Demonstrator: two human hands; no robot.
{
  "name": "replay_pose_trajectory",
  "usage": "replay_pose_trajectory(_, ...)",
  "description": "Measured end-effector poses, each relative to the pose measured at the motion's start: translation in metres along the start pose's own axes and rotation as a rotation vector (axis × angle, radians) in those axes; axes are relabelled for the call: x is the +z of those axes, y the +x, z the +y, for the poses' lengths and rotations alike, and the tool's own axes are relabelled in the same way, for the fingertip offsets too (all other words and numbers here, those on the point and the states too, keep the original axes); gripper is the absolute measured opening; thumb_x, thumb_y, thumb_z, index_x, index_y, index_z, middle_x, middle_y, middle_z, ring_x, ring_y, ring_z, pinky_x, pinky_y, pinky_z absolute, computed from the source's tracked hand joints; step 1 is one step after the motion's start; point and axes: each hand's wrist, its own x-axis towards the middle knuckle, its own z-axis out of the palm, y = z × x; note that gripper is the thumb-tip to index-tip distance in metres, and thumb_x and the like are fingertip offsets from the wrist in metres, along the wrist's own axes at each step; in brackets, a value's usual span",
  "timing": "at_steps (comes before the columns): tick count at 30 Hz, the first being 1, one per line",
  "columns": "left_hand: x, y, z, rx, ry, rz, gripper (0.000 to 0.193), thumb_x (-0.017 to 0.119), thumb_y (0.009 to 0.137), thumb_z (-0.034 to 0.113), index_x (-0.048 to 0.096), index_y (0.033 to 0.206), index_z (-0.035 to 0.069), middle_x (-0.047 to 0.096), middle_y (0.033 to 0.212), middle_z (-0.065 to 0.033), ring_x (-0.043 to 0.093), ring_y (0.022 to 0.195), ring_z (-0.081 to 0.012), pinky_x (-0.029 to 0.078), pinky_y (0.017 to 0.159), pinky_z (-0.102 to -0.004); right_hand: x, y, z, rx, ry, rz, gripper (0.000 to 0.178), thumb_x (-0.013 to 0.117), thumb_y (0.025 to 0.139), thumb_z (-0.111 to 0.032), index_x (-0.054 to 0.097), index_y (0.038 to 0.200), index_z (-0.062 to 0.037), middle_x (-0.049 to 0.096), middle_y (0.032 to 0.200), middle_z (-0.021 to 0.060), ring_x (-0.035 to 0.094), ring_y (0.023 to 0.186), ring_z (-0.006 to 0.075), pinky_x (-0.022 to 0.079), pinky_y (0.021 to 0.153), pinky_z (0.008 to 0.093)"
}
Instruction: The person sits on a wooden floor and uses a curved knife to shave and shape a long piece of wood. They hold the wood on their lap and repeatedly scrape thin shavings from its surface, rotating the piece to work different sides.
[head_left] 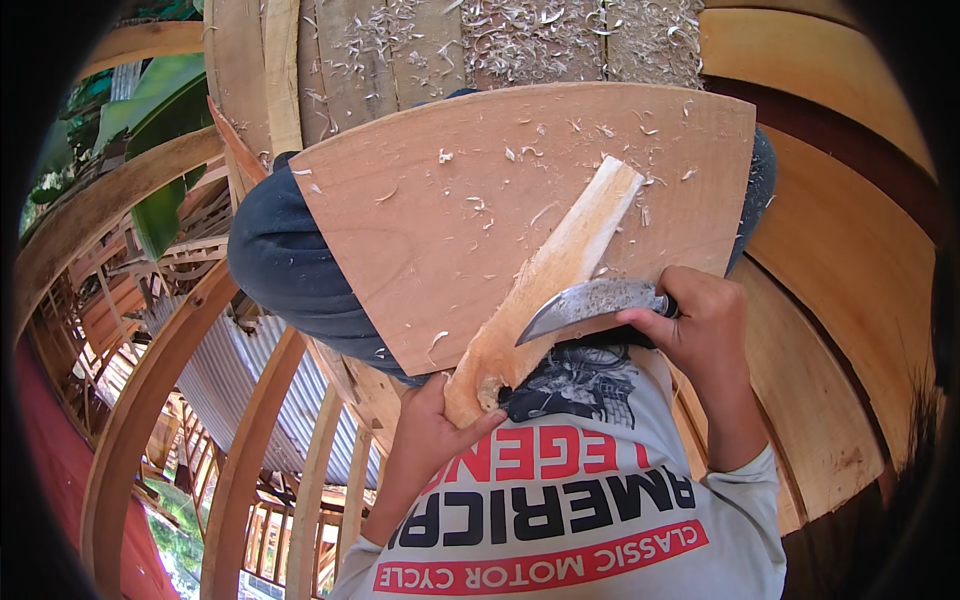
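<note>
Left hand: my left hand (440, 425) grips the wood piece (550, 275) by its knobby end.
Right hand: my right hand (700, 310) closes round the knife (592, 303) handle.
Wood: slanted over the board (410, 225), blade across it.
Carving: long faces look pared, shavings (530, 35) scattered; knobby end seems rough, unfinished.
Lettering: red, black and white capitals on my shirt (540, 548), upside down.

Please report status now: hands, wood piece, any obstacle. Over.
Left hand gripping wood piece, lower end. Right hand gripping curved knife, blade over wood. Wood piece slanting across board; loose shavings there, nothing seen blocking blade.
</note>
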Motion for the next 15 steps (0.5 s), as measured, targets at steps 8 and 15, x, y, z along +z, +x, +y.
replay_pose_trajectory(8, 0.0, 0.0, 0.0, 0.014, -0.039, 0.01, 0.052, 0.081, 0.069, 0.029, 0.058, 0.101, -0.005, 0.066, 0.087, -0.0165, 0.066, 0.08, -0.0247, 0.051, 0.073, -0.0332, -0.011, 0.03, 0.021, 0.107, -0.102, 0.21, 0.058, 0.074, 0.065, -0.056, 0.047, 0.055, -0.0054, 0.047, 0.049, 0.0101, 0.05, 0.044, 0.0271, 0.038, 0.042, 0.0338)
replay_pose_trajectory(15, 0.002, 0.002, -0.007, 0.063, 0.017, -0.001, 0.05, 0.079, 0.07, 0.031, 0.058, 0.099, -0.004, 0.066, 0.084, -0.0178, 0.067, 0.078, -0.0285, 0.051, 0.071, -0.0341, -0.009, 0.042, 0.03, 0.235, -0.129, 0.352, 0.059, 0.067, 0.076, -0.056, 0.053, 0.063, 0.0, 0.045, 0.049, 0.0134, 0.045, 0.044, 0.0256, 0.036, 0.044, 0.0334)
